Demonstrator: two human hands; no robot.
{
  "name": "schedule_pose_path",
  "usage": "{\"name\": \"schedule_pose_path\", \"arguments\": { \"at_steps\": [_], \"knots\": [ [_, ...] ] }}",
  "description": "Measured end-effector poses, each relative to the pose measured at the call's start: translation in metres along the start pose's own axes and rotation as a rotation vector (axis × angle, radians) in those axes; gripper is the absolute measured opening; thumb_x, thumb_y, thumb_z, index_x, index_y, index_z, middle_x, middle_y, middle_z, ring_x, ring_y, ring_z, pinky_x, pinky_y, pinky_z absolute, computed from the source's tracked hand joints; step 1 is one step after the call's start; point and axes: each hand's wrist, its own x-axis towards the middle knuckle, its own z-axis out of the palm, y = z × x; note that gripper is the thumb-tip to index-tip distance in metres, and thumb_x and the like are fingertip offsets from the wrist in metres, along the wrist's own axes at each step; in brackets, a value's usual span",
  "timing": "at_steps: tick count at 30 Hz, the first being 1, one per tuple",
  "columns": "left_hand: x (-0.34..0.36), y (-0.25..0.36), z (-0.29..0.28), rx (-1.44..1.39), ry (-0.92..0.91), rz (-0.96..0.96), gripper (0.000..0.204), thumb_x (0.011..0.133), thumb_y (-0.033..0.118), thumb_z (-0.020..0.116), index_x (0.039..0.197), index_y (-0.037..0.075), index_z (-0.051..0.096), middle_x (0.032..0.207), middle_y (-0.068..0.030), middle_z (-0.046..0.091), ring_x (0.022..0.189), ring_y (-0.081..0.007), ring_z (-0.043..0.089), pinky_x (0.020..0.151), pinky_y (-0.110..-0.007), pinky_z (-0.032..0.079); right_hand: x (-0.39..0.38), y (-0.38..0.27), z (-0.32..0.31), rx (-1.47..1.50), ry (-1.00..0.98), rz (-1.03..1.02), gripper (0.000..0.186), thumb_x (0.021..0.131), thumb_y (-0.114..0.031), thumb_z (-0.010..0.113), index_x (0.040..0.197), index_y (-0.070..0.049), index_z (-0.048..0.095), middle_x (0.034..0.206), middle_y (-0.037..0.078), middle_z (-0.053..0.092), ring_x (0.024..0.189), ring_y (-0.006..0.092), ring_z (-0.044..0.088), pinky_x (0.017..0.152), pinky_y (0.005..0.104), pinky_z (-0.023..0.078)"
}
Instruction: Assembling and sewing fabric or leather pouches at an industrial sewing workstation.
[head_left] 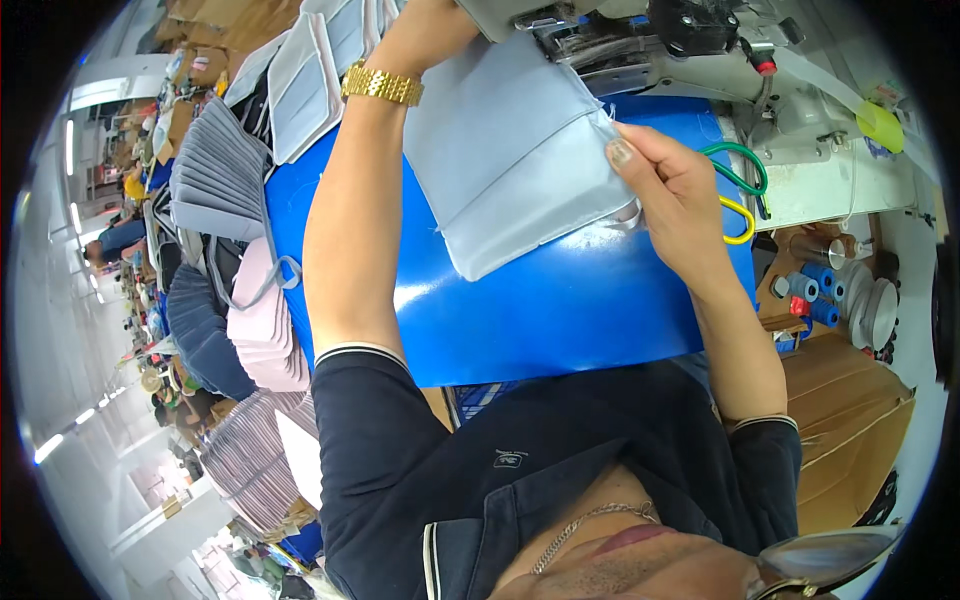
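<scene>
A light grey, flat fabric piece (520, 150) with a seam or fold across it lies on the blue tabletop (560, 310), its far edge under the sewing machine (660, 50). My right hand (670, 185) pinches its right corner between thumb and fingers, where loose threads stick out. My left hand (435, 38), with a gold watch at the wrist, reaches to the fabric's far left side; its fingers are hidden by the machine and the picture's edge. Scissors with a green and a yellow handle loop (740, 225) lie just right of my right hand.
Stacks of grey fabric pieces (215, 175), dark blue pieces (200, 320) and pink pieces (265, 330) crowd the table's left side. Light panels (305, 95) lean at the far left. Thread spools (825, 290) and a cardboard box (845, 420) stand at the right.
</scene>
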Motion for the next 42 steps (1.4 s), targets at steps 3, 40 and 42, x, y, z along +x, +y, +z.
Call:
{"name": "schedule_pose_path", "arguments": {
  "at_steps": [3, 40, 42],
  "knots": [
    [-0.015, -0.014, 0.001, 0.338, -0.014, -0.164, 0.030, 0.084, 0.007, 0.059, 0.113, 0.000, 0.064, 0.115, -0.0180, 0.065, 0.110, -0.0328, 0.058, 0.096, -0.040, 0.043, 0.009, -0.005, 0.006, 0.062, -0.066, 0.087, 0.025, 0.097, -0.015, 0.057, 0.112, 0.003, 0.065, 0.074, -0.001, 0.062, 0.066, 0.0006, 0.050, 0.056, 0.0185, 0.039],
    [-0.012, 0.219, -0.016, 0.319, -0.061, -0.414, 0.024, 0.078, 0.008, 0.064, 0.101, 0.005, 0.066, 0.090, -0.0122, 0.063, 0.088, -0.0312, 0.061, 0.072, -0.039, 0.051, 0.047, 0.012, 0.012, -0.094, -0.055, -0.017, 0.022, 0.092, -0.019, 0.064, 0.101, 0.000, 0.069, 0.077, 0.006, 0.071, 0.066, 0.0062, 0.062, 0.058, 0.0234, 0.049],
    [-0.013, 0.225, -0.021, 0.007, -0.130, -0.593, 0.041, 0.083, 0.025, 0.068, 0.121, 0.008, 0.063, 0.113, -0.0135, 0.063, 0.112, -0.0350, 0.056, 0.088, -0.042, 0.047, 0.051, 0.020, 0.002, -0.027, -0.081, -0.051, 0.024, 0.092, -0.018, 0.063, 0.105, 0.001, 0.067, 0.080, 0.005, 0.071, 0.069, 0.0055, 0.061, 0.060, 0.0229, 0.049]
  ]
}}
